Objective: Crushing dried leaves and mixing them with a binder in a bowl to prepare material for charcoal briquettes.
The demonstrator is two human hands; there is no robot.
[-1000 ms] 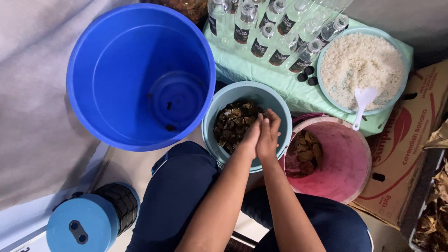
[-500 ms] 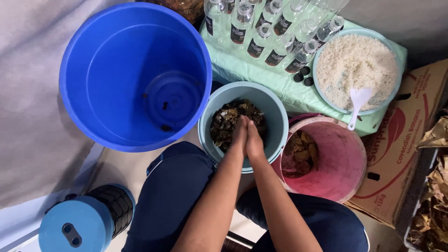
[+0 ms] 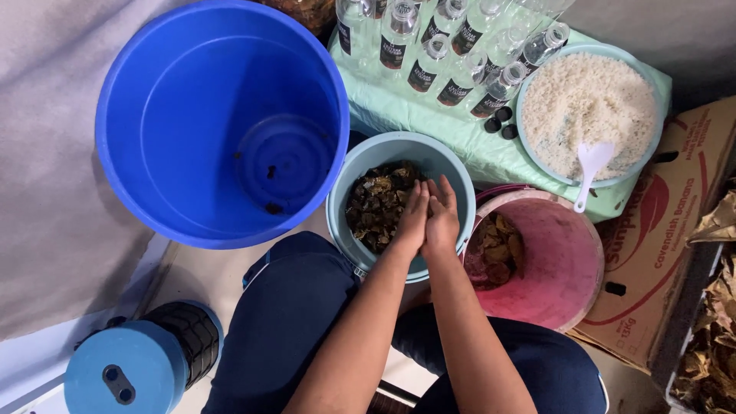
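A light blue bucket [image 3: 354, 175] stands between my knees, holding dark brown dried pieces [image 3: 374, 208]. My left hand [image 3: 412, 221] and my right hand [image 3: 443, 218] are pressed palm to palm over the bucket's right half, fingers straight and pointing away from me. Whether anything lies between the palms is hidden. A pink bucket [image 3: 571, 264] with some brown pieces [image 3: 500, 249] at its bottom stands just to the right of my hands.
A large, nearly empty blue tub [image 3: 153, 115] is at the left. Beyond lie a green mat [image 3: 429, 115] with several clear bottles [image 3: 452, 46], black caps [image 3: 502, 123] and a bowl of white grains [image 3: 583, 100] with a white spoon [image 3: 590, 165]. A cardboard box [image 3: 659, 253] and dried leaves [image 3: 713, 337] sit right, a blue-lidded container [image 3: 123, 372] lower left.
My joined hands have slid from the bucket's right rim toward its middle and stayed pressed together. The view has shifted slightly.
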